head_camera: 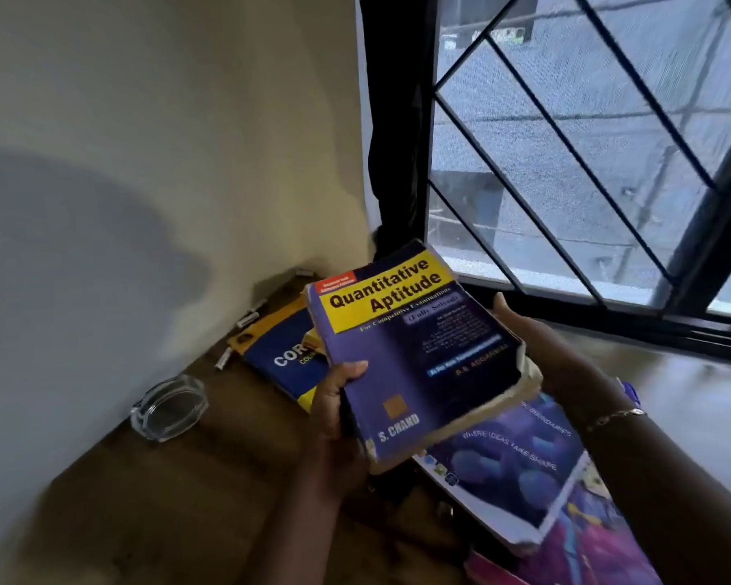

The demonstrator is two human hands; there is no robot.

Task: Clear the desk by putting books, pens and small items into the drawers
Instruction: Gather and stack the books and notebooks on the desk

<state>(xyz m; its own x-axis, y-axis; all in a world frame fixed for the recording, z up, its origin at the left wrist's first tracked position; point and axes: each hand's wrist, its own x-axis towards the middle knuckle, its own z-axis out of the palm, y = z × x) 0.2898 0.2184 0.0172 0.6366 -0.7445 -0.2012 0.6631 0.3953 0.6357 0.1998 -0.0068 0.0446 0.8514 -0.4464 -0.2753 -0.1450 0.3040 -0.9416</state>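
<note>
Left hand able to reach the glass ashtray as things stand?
Probably not yet. The left hand grips the Quantitative Aptitude book by its lower left edge. The glass ashtray sits left of it on the desk with nothing between, so once freed the way looks open.

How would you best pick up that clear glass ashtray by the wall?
The clear octagonal glass ashtray lies flat on the brown wooden desk beside the cream wall, so probably come from above and pinch its thick rim across two opposite flat sides.

Your right hand [534, 342] hides its fingers under the Quantitative Aptitude book [418, 356], which covers the blue book [277, 358] past "COR". The white bits [247, 319] at the table [195, 491] back edge are blurred.
</note>
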